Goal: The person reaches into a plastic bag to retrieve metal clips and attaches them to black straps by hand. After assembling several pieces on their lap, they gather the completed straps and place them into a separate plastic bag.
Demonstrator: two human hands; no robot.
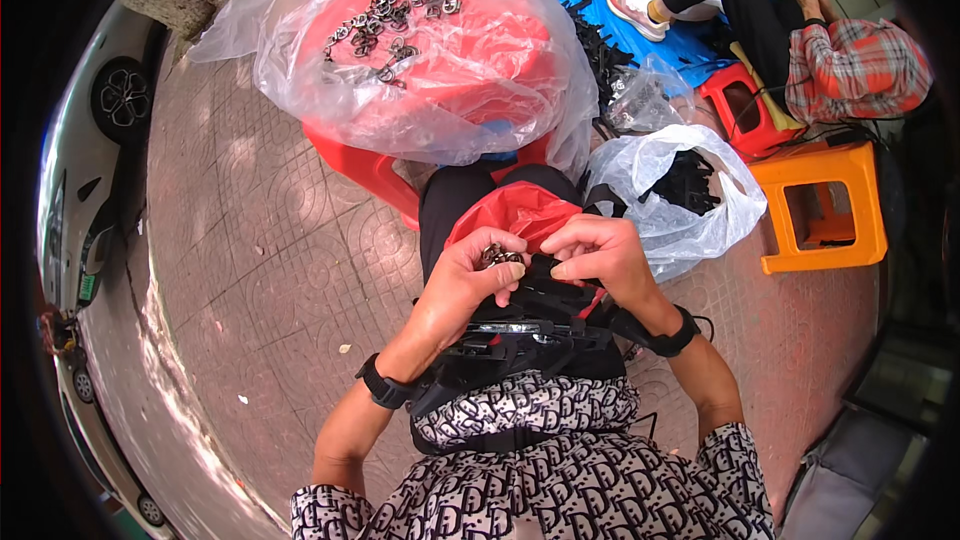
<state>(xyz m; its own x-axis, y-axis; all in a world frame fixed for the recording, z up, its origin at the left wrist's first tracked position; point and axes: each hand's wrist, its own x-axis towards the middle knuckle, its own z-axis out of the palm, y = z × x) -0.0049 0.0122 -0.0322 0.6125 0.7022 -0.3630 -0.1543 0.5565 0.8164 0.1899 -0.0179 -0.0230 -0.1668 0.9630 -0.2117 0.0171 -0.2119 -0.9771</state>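
Note:
My left hand (pixel 468 275) is closed around several small dark metal buckles (pixel 500 256), which show between its thumb and fingers. Close beside it, my right hand (pixel 606 252) pinches a short black strap (pixel 542 268) between thumb and fingertips. The two hands nearly meet above my lap. Whether a buckle touches the strap is too small to tell. Under the hands, more black straps and parts (pixel 540 312) lie over my lap, together with a red plastic bag (pixel 515 215).
Ahead, a red stool (pixel 350 175) covered with clear plastic sheeting (pixel 300 70) bears a pile of loose buckles (pixel 390 20). To the right stand a white bag (pixel 650 230) of black pieces and an orange stool (pixel 865 205). A seated person (pixel 860 65) is at far right; parked cars line the left.

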